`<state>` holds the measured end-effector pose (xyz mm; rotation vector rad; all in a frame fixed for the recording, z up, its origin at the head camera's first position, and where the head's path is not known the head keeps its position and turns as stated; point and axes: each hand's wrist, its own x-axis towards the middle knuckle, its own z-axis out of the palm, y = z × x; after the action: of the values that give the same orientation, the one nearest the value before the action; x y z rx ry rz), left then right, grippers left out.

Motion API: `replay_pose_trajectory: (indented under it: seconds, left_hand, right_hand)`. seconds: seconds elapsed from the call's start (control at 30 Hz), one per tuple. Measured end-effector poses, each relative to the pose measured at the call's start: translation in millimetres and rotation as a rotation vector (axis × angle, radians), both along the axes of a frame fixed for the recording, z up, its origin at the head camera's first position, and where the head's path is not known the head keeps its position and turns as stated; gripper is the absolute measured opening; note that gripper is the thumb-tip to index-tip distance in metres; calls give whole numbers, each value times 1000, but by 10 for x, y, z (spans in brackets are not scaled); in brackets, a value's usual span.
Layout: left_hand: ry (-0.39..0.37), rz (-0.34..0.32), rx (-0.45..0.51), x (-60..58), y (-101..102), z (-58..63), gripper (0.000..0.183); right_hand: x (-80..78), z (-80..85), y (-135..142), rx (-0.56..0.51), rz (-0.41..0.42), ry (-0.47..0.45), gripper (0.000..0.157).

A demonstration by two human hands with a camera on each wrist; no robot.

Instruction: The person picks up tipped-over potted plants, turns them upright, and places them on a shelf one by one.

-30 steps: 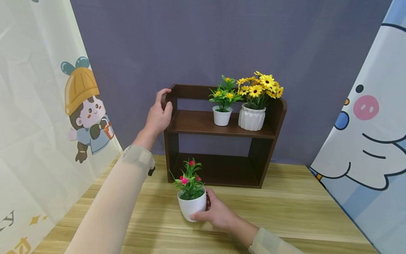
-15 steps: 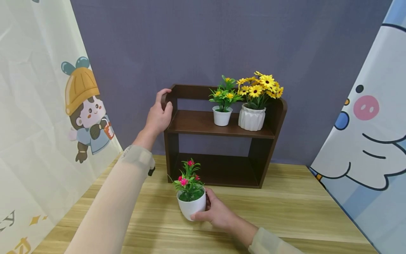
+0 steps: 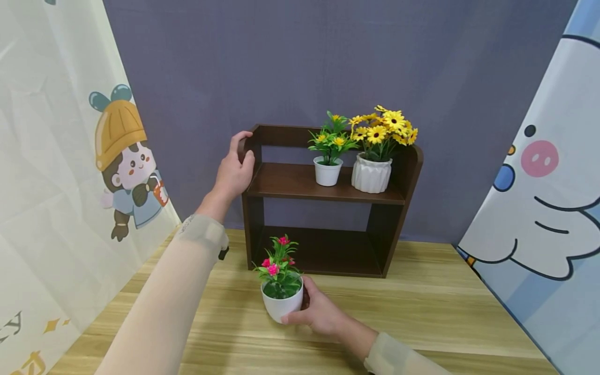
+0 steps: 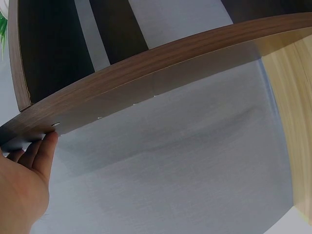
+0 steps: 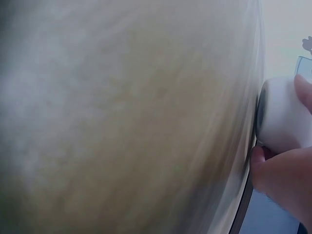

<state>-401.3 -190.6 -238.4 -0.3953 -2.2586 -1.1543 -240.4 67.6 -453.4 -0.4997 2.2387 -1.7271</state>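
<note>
My right hand [image 3: 316,312] grips a white pot with pink-red artificial flowers [image 3: 283,302] in front of the shelf, its thumb on the near side. The right wrist view has the pot [image 5: 282,114] between my thumb and fingers, with much of that view blurred. Whether the pot's base touches the table cannot be told. My left hand [image 3: 234,172] holds the upper left side panel of a dark brown two-tier shelf [image 3: 286,179]. In the left wrist view, fingers [image 4: 45,156] lie against the panel's outer face, and the thumb is hidden there.
On the upper tier stand a small white pot with yellow-flowered greenery [image 3: 328,173] and a ribbed white pot of yellow daisies [image 3: 371,174] to its right. The shelf rests on a wood-grain table [image 3: 422,312]. A grey-blue cloth [image 3: 300,62] hangs behind.
The pink-red flowers have shifted and the held pot has turned and moved very slightly. Both hands keep their holds, and the shelf and other two pots stay in place.
</note>
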Motion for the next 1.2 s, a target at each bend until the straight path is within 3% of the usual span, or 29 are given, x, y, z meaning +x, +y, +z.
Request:
replay_pose_trajectory:
  seconds: [0.33,0.57,1.2]
  left_hand:
    - [2,4,1,-6,-5,-3,48]
    - [7,0,-5,1,-6,-1,49]
    - [3,-7,-3,-16,3,-7,49]
  right_hand:
    - [-70,-33,-2,9,19,-9,92]
    - [-90,-37,-9,52,6,-13,100]
    - [-101,-51,-32,28,13,-8,118]
